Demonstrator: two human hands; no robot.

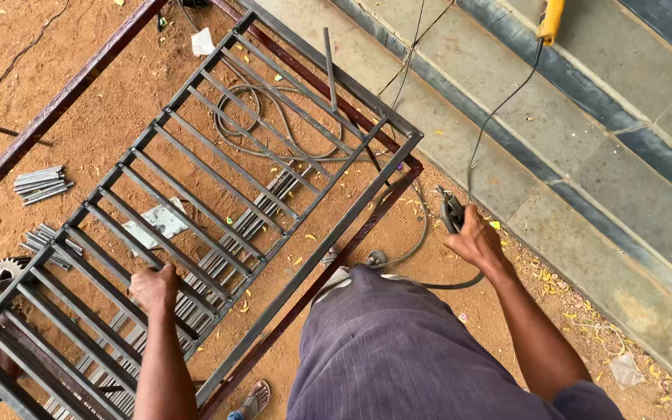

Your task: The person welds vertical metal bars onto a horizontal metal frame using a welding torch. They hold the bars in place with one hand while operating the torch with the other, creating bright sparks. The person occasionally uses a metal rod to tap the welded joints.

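Note:
A grey steel grille frame point(328, 237) with several parallel bars lies tilted across a dark red frame point(79, 78) over sandy ground. My left hand point(153, 286) grips one of the grille's inner bars near its lower left part. My right hand point(474, 239) is held out to the right of the grille's corner, closed around a dark welding electrode holder point(451, 211) whose black cable point(499, 109) runs up toward a yellow handle point(551, 19). My grey-purple trousers point(398, 350) fill the lower middle.
Loose cable coils point(262, 124) lie under the grille. Bundles of short metal rods point(40, 185) and a toothed metal disc point(1, 272) sit at left. Stone-paved steps point(585, 140) run along the right. A sandalled foot point(254, 400) shows at the bottom.

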